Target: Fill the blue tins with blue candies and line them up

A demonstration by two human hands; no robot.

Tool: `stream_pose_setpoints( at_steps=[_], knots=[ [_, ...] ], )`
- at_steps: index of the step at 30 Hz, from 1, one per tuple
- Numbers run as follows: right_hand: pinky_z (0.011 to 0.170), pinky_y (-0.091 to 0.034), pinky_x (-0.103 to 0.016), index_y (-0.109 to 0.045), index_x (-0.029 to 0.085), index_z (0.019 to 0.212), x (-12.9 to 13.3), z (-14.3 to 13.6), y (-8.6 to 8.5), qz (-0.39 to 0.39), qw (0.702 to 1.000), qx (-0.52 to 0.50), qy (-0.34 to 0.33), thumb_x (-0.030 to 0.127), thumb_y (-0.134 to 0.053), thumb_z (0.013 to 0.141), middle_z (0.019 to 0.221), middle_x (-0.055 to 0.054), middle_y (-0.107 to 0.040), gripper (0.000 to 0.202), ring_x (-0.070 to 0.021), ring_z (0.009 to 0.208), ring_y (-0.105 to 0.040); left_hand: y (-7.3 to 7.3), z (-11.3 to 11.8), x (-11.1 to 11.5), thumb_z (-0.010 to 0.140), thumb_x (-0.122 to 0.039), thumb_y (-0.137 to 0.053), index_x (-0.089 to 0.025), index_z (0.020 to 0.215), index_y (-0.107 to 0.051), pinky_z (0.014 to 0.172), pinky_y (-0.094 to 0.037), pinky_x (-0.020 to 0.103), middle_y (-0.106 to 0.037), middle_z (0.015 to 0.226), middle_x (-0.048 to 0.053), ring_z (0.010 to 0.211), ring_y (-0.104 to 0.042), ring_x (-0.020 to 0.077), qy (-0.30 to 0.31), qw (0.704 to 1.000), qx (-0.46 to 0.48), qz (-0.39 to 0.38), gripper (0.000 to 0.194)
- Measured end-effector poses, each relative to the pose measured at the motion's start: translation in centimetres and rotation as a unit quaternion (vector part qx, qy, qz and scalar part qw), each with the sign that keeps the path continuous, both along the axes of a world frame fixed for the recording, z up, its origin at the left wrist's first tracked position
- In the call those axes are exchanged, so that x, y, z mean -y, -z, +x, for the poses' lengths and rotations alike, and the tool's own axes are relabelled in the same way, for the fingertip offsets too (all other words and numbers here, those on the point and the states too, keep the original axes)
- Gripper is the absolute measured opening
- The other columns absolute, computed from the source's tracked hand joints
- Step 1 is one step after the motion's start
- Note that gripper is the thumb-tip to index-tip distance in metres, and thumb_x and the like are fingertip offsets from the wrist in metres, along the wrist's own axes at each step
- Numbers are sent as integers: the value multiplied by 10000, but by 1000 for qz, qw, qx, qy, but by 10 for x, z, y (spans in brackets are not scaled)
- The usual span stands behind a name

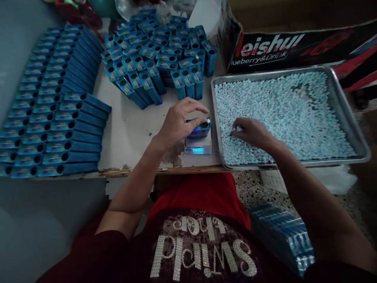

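Note:
A small blue box [198,129] with a round hole in its top stands on a small white scale [191,142] with a lit display. My left hand [184,118] is at that box, thumb lying across its top and fingers arched above, apart from the thumb. One white pellet [208,121] shows at the thumb's tip. Inside the metal tray [217,118], my right hand [253,131] is low over a layer of pale blue and white candy-like pellets [282,114]. Its fingers are closed round a few pellets, which peek out at the fingertips.
Rows of blue boxes [53,102] lie stacked at the left. Many more boxes [159,51] stand upright with holes up at the back. A black printed carton [279,49] sits behind the tray. Wrapped blue packs [282,236] are on the floor below the table edge [165,171].

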State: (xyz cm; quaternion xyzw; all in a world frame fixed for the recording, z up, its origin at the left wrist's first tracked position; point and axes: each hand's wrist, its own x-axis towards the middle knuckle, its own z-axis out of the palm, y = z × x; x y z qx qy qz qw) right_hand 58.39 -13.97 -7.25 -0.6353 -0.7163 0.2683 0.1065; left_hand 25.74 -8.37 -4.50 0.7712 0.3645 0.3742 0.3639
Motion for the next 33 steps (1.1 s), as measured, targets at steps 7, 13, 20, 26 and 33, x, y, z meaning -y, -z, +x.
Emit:
stream_pose_setpoints(
  at_steps=[7,13,20,26,33],
  knots=[
    [581,-427,-287,-729,231,919,7,6,-5,-99,869,-410,259,492,-1021,775,842,-50,-702,417,-156,686,-573,1,-7,10,961,-110,-915,-263,988,-910,1156,-657,499,-856,1145,41,1153,-826,292,16,999,-31,15,155],
    [533,-381,-297,-757,228,899,-3,-27,-41,-166,892,-398,136,524,-1107,741,706,3,-570,485,-133,616,-465,0,-37,21,1012,-242,-939,-273,1092,-894,1254,-623,491,-864,1226,31,1265,-811,284,-62,998,12,17,97],
    [652,-445,-363,-844,238,928,-33,-90,-95,-113,970,-212,-41,256,-979,937,684,0,-589,136,-174,670,-496,12,-87,39,1048,-307,-873,-295,1077,-899,1173,-684,485,-895,1150,19,1178,-843,288,-118,993,12,21,40],
    [693,-469,-368,-866,244,1006,-43,-87,-98,-147,959,-239,-25,292,-998,931,717,2,-613,159,-169,689,-520,32,-134,52,1018,-347,-924,-361,1090,-930,1070,-708,455,-907,1118,7,1098,-859,291,-186,982,13,40,73],
    [584,-378,-330,-851,207,907,-33,-83,-114,-129,926,-343,87,274,-954,915,726,-17,-666,123,-106,652,-548,49,-147,60,990,-293,-956,-382,1116,-942,1025,-705,440,-902,1087,-1,1042,-862,285,-182,982,30,39,155]
  ],
)
